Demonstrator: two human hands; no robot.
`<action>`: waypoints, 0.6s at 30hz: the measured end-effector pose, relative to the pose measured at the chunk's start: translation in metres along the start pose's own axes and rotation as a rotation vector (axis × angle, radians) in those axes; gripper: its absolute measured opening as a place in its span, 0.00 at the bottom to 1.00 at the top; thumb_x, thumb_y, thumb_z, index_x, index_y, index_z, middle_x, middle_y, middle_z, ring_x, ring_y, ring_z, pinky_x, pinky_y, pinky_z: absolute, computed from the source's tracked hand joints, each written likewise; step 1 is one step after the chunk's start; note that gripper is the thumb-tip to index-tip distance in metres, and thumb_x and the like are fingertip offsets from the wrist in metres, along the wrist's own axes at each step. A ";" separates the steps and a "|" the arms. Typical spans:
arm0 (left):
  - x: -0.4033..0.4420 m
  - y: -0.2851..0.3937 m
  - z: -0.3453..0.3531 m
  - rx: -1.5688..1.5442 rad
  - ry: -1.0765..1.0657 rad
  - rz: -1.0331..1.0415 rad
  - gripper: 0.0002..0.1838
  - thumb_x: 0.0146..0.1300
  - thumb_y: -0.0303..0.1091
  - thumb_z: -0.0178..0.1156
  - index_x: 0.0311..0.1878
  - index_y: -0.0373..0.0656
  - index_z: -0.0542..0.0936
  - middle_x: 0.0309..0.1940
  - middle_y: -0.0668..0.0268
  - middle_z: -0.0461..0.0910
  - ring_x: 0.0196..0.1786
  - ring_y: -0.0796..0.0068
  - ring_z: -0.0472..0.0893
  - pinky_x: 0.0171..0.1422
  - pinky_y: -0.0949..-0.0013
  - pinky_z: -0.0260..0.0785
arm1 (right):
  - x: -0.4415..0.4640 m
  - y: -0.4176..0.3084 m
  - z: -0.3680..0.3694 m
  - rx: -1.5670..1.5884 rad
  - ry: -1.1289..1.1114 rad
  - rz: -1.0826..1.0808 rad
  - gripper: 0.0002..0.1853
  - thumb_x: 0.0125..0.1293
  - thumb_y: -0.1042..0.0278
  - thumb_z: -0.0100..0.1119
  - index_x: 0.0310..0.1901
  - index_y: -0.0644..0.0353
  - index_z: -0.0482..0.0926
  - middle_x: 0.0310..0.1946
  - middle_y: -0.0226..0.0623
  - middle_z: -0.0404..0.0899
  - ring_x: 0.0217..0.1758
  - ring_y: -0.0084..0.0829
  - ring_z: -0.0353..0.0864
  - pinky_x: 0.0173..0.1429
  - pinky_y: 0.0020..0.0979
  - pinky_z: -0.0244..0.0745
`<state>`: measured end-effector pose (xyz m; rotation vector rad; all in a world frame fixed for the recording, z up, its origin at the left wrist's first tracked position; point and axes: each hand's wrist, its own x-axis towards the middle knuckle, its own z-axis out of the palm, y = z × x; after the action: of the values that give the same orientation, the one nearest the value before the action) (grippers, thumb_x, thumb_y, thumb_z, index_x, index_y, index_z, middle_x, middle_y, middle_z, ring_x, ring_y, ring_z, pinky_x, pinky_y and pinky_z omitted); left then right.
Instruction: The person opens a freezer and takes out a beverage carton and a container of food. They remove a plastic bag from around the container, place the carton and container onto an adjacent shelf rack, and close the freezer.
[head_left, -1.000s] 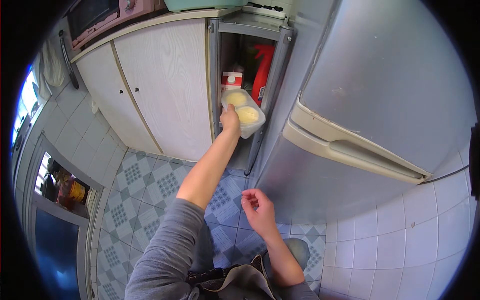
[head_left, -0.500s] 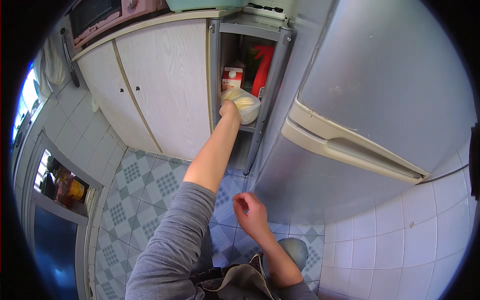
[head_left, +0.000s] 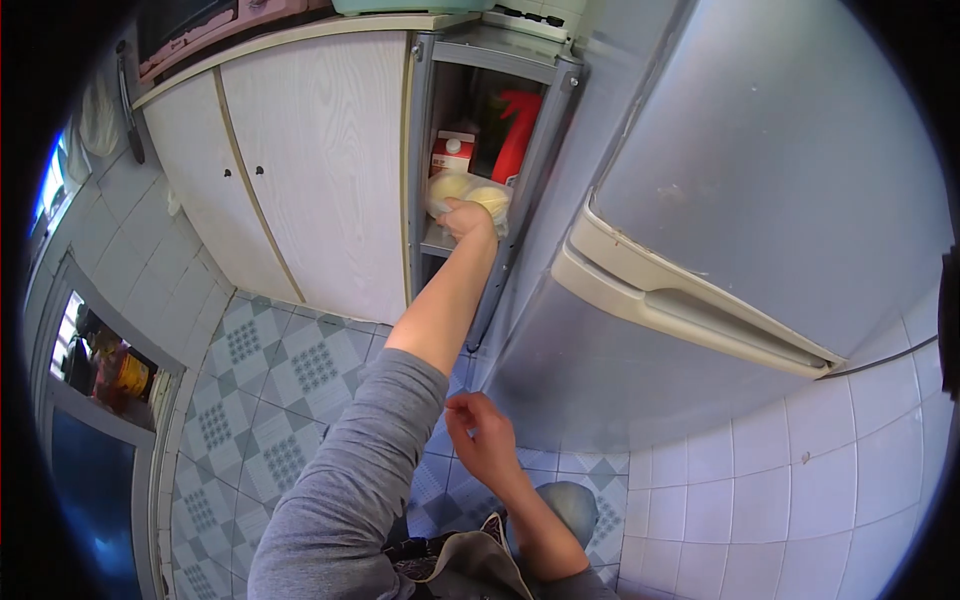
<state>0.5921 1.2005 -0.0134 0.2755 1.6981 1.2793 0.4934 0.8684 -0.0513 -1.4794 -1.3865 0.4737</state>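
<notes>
My left hand (head_left: 468,220) reaches into the grey metal shelf rack (head_left: 423,130) and grips a clear plastic package (head_left: 487,197) from the front. Pale yellow, rounded contents show through the plastic; their kind is unclear. Some of my left fingers are hidden behind the hand and package. Just behind the package stand a red-and-white carton (head_left: 453,152) with a white cap and a red spray bottle (head_left: 516,135). Lower down, in front of my body, my right hand (head_left: 482,437) hangs with loosely curled fingers and nothing visible in it.
A silver refrigerator (head_left: 720,200) with a cream handle stands close on the right. White cabinet doors (head_left: 320,170) flank the rack on the left. Above are a pink oven (head_left: 215,30) and a green basin (head_left: 410,5). Patterned tiles (head_left: 310,365) cover the floor.
The package has shifted and turned on the shelf, and my left hand has moved from its left side to its front. The view has swung slightly right. My right hand stays low.
</notes>
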 end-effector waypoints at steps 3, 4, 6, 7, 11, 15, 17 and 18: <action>-0.008 -0.002 -0.016 0.005 -0.037 0.119 0.31 0.64 0.51 0.42 0.58 0.30 0.61 0.44 0.43 0.77 0.46 0.41 0.77 0.53 0.48 0.67 | 0.003 -0.002 -0.005 -0.025 -0.001 0.017 0.06 0.58 0.76 0.56 0.37 0.63 0.74 0.28 0.38 0.77 0.29 0.30 0.79 0.33 0.26 0.73; -0.010 -0.003 -0.015 0.029 -0.018 0.125 0.31 0.65 0.51 0.42 0.58 0.30 0.60 0.44 0.42 0.76 0.46 0.41 0.76 0.53 0.48 0.67 | 0.001 -0.002 -0.004 -0.034 -0.004 0.028 0.06 0.57 0.76 0.56 0.37 0.63 0.74 0.28 0.38 0.77 0.29 0.30 0.79 0.33 0.26 0.73; -0.016 -0.002 -0.007 0.062 0.007 0.127 0.30 0.65 0.49 0.43 0.59 0.31 0.59 0.44 0.41 0.76 0.46 0.40 0.76 0.53 0.48 0.67 | -0.001 -0.002 -0.002 -0.058 -0.023 0.036 0.06 0.57 0.76 0.56 0.37 0.63 0.74 0.28 0.39 0.77 0.29 0.30 0.79 0.33 0.27 0.73; -0.014 -0.004 -0.005 0.059 0.001 0.123 0.30 0.65 0.49 0.43 0.59 0.31 0.59 0.44 0.41 0.76 0.46 0.40 0.76 0.53 0.48 0.67 | -0.001 -0.002 -0.002 -0.085 -0.027 0.041 0.06 0.57 0.76 0.56 0.37 0.63 0.74 0.29 0.39 0.77 0.29 0.31 0.79 0.33 0.27 0.74; -0.006 -0.016 0.002 0.145 -0.010 0.264 0.36 0.60 0.47 0.53 0.60 0.28 0.53 0.44 0.40 0.75 0.47 0.42 0.76 0.54 0.52 0.68 | 0.000 0.001 -0.007 -0.077 0.010 0.011 0.06 0.56 0.77 0.57 0.37 0.64 0.74 0.29 0.40 0.76 0.29 0.32 0.79 0.34 0.27 0.74; 0.002 -0.012 -0.015 0.048 -0.091 0.085 0.47 0.50 0.45 0.65 0.59 0.25 0.48 0.45 0.41 0.74 0.48 0.44 0.76 0.54 0.56 0.69 | 0.001 0.002 -0.002 -0.033 -0.002 -0.017 0.07 0.54 0.78 0.57 0.36 0.64 0.73 0.29 0.41 0.76 0.30 0.34 0.79 0.34 0.28 0.74; -0.009 -0.012 -0.024 -0.032 -0.137 -0.075 0.51 0.43 0.44 0.69 0.58 0.24 0.47 0.46 0.41 0.74 0.49 0.46 0.76 0.55 0.58 0.69 | 0.002 0.000 0.001 -0.038 -0.013 -0.019 0.07 0.54 0.79 0.57 0.36 0.64 0.73 0.29 0.41 0.75 0.30 0.34 0.79 0.34 0.29 0.74; -0.012 -0.012 -0.027 -0.072 -0.165 -0.158 0.53 0.40 0.43 0.72 0.58 0.23 0.46 0.46 0.41 0.74 0.49 0.47 0.76 0.55 0.59 0.69 | 0.003 -0.001 0.002 -0.045 -0.006 -0.037 0.07 0.54 0.79 0.57 0.36 0.64 0.73 0.29 0.41 0.75 0.30 0.34 0.79 0.34 0.28 0.75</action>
<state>0.5816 1.1707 -0.0166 0.1941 1.5005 1.1660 0.4917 0.8714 -0.0507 -1.4869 -1.4348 0.4270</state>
